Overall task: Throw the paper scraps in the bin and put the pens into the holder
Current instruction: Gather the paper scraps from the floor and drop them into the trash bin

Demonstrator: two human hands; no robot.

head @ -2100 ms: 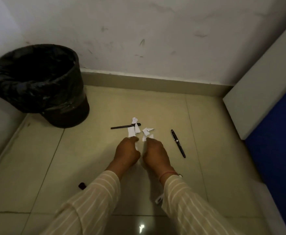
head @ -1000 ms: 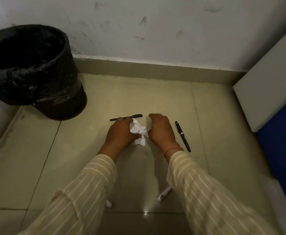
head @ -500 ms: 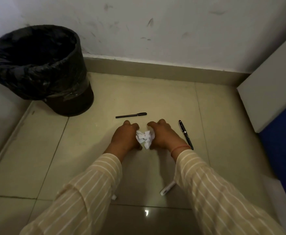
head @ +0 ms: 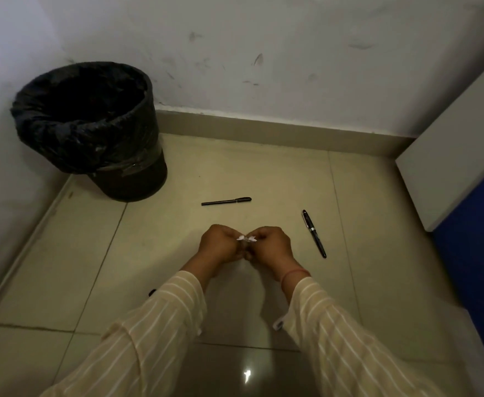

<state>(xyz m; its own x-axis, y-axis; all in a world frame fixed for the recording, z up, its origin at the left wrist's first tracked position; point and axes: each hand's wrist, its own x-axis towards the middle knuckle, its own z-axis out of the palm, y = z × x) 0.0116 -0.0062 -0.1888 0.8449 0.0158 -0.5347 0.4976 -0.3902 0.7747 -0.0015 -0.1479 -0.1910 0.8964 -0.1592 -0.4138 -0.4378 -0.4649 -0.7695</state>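
Observation:
My left hand [head: 220, 244] and my right hand [head: 270, 243] are pressed together just above the floor, both closed around the white paper scraps [head: 246, 238]; only a small white tip shows between the fingers. A slim black pen [head: 226, 201] lies on the tiles beyond my hands. A second black pen [head: 314, 232] with silver bands lies to the right of my right hand. The black bin [head: 89, 126], lined with a black bag, stands in the far left corner. No pen holder is in view.
The wall and skirting run behind the pens. A white and blue cabinet [head: 458, 156] stands on the right. A small white object [head: 278, 323] lies on the floor under my right sleeve, and a dark bit [head: 152, 292] by my left sleeve.
My hands swept the scattered scraps together, closed over them and pulled back toward me. Both pens stayed where they were.

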